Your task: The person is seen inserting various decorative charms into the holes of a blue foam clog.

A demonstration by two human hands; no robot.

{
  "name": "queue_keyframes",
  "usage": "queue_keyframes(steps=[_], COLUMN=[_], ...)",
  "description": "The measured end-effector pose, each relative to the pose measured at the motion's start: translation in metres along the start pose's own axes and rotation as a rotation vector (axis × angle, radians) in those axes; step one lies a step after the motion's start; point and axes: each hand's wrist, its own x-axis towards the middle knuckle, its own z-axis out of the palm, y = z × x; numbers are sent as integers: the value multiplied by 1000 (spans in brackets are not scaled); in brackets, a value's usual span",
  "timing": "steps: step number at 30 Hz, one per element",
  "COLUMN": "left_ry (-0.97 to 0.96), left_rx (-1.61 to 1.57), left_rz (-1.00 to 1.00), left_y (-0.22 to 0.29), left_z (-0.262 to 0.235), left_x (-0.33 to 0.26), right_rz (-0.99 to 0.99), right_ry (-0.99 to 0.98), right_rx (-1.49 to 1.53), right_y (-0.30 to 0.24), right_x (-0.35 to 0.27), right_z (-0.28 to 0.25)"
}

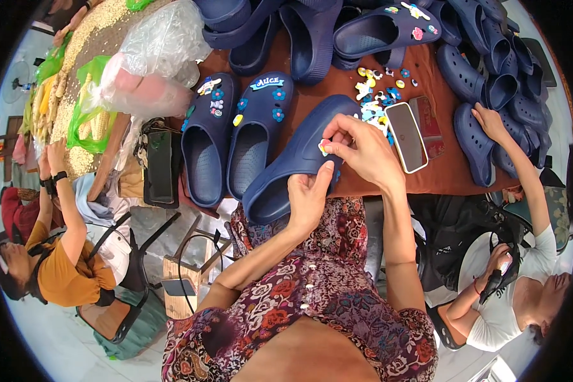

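A navy blue foam clog lies tilted at the table's near edge. My left hand grips it by the side, the thumb pressed against the outside. Between the thumb and fingertips of my right hand is a small white and yellow shoe charm, right at the clog's upper. To the left stand two more navy clogs, one with several charms and a lettered banner, the other decorated too. Loose charms in blue, white and yellow lie in a heap beyond my right hand.
A white-edged phone lies beside the charms on the brown tablecloth. Navy clogs crowd the far side and pile up at right, where another person's hand touches one. Clear plastic bags are at far left.
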Motion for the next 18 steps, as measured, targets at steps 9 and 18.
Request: queue_keyframes(steps=[9,18], left_ry=[-65,57], left_rx=[-299,-695], left_rz=[-152,-337], left_y=[0,2], left_z=[-10,-24], left_x=[14,28], right_rz=[-158,-35], right_ry=[137,437], right_rx=[9,217], right_y=[17,38], right_x=[13,-32], right_z=[30,36])
